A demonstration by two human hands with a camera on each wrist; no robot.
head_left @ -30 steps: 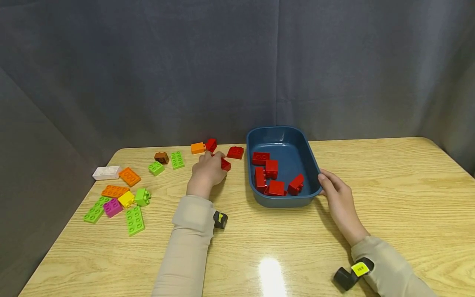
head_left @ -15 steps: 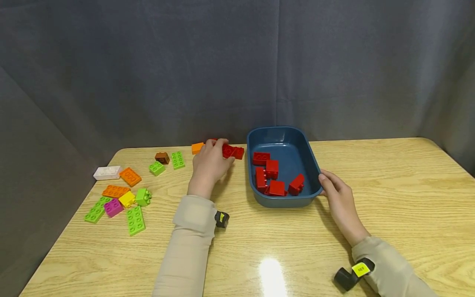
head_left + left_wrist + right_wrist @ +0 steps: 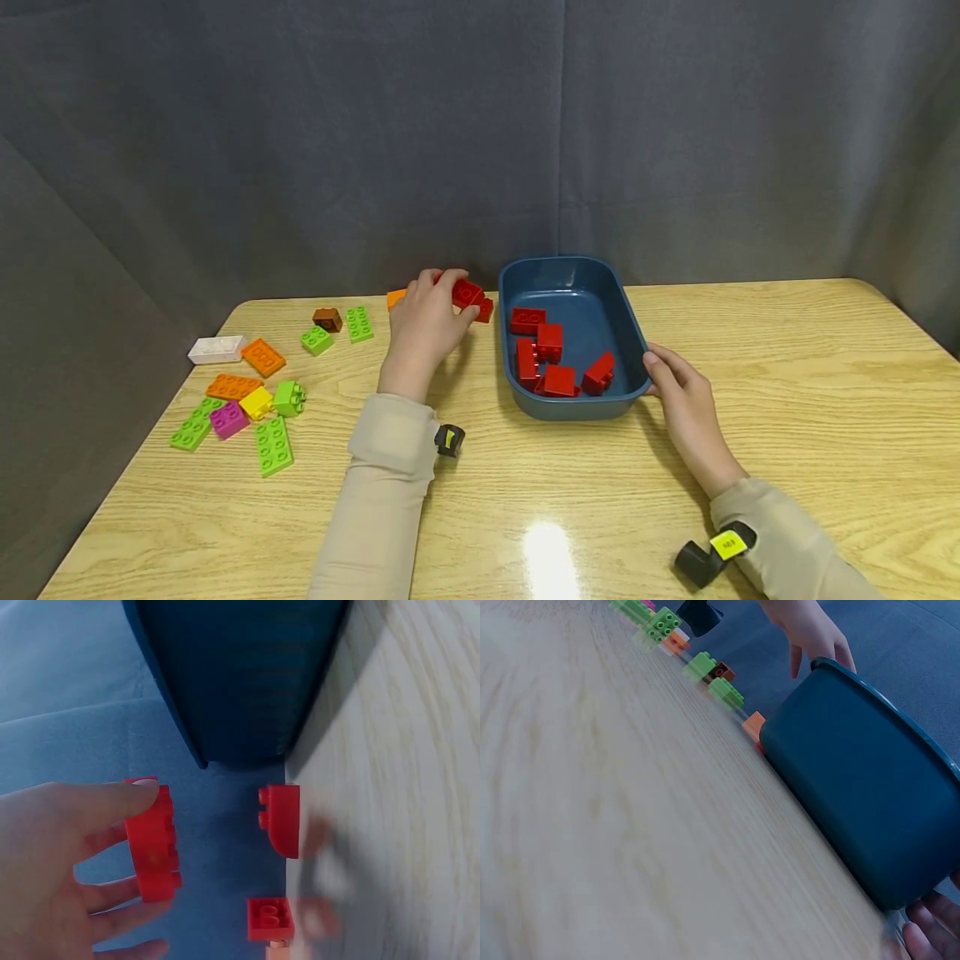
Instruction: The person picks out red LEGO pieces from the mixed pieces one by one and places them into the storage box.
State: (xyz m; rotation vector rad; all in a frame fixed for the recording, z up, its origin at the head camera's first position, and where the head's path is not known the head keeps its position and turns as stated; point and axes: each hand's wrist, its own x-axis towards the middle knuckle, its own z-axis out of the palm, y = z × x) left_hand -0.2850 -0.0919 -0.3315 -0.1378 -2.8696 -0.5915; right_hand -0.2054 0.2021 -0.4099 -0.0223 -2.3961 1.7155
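My left hand (image 3: 423,333) grips a red toy brick (image 3: 468,293) between thumb and fingers. In the left wrist view this studded brick (image 3: 152,851) is raised off the table. Just beyond it on the table lies a red curved brick (image 3: 283,821), partly covered by the held one in the head view. A small red brick (image 3: 270,919) stands farther along, hidden behind my left hand in the head view. My right hand (image 3: 684,408) holds the near right corner of a blue bin (image 3: 573,408), thumb at the rim. Several red bricks (image 3: 550,342) lie in the bin.
An orange brick (image 3: 396,298) sits by the left hand at the table's back edge. Green, orange, yellow, magenta, brown and white bricks spread over the left side, among them a green plate (image 3: 273,446). A grey curtain (image 3: 375,150) hangs behind the table (image 3: 787,375).
My left hand has moved back and slightly right, and the red brick in it has been lifted toward the bin. My right hand and the bin have stayed in place.
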